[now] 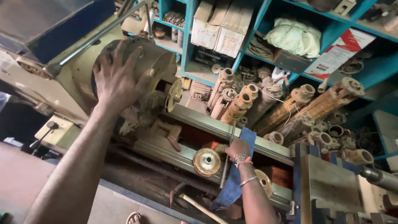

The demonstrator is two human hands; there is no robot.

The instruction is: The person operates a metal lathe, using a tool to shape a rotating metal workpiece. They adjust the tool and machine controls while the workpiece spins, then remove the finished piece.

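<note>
Blue shelves (188,45) hold cardboard boxes (222,25) and a cloth bundle (295,36). The left hand (118,79) spreads flat on the lathe chuck (155,68); the right hand (237,149) grips a metal rod (227,157).

- Both arms bare, no sleeves showing.
- right hand (237,148): beaded bracelets with an orange band at the wrist.
- A thin metal bangle (248,181) further up that forearm.
- left hand (117,79): nothing worn.

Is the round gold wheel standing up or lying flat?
Lying flat. The gold wheel rests face-up on the machine's metal bed, its centre hole pointing upward, just beside the right hand.
</note>
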